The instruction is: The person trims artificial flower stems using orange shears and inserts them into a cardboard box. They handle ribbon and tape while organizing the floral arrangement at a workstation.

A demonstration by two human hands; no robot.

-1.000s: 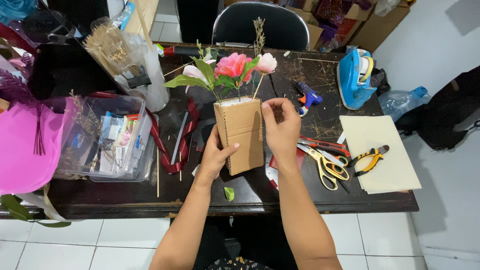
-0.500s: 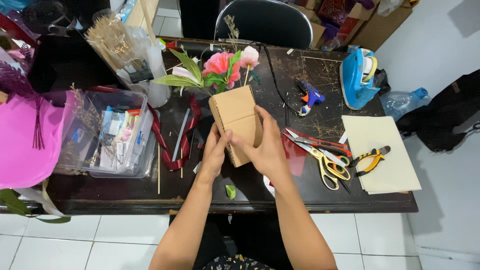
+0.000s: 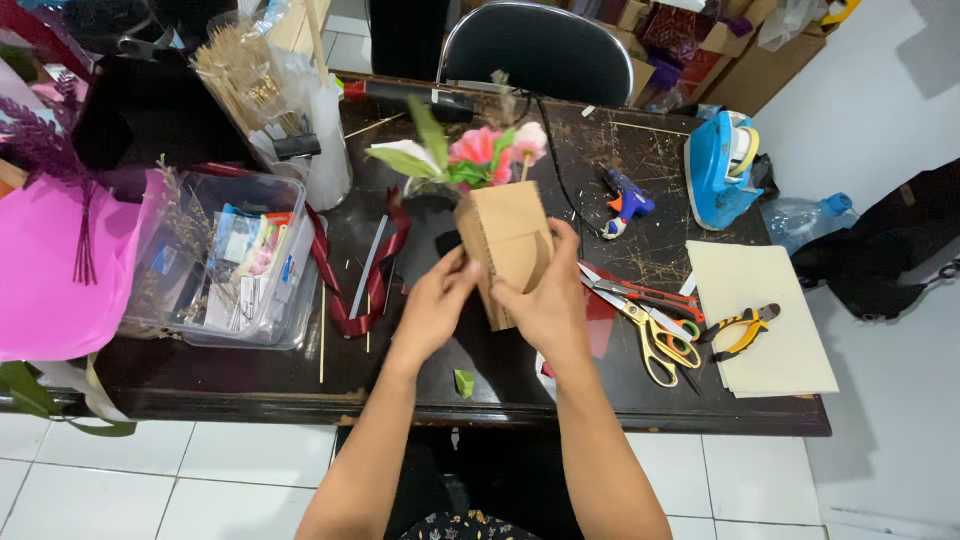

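Both my hands hold a tall brown cardboard box above the dark table. Pink and white artificial flowers with green leaves stick out of its top. My left hand grips the box's lower left side. My right hand wraps around its front and right side. The box leans a little to the left.
Yellow-handled scissors, red scissors and pliers lie to the right, beside cream sheets. A glue gun, blue tape dispenser, clear plastic bin, red ribbon, pink wrapping and chair surround them.
The box with flowers has tilted and turned in my hands. My right hand moved from the box's top right edge down onto its front.
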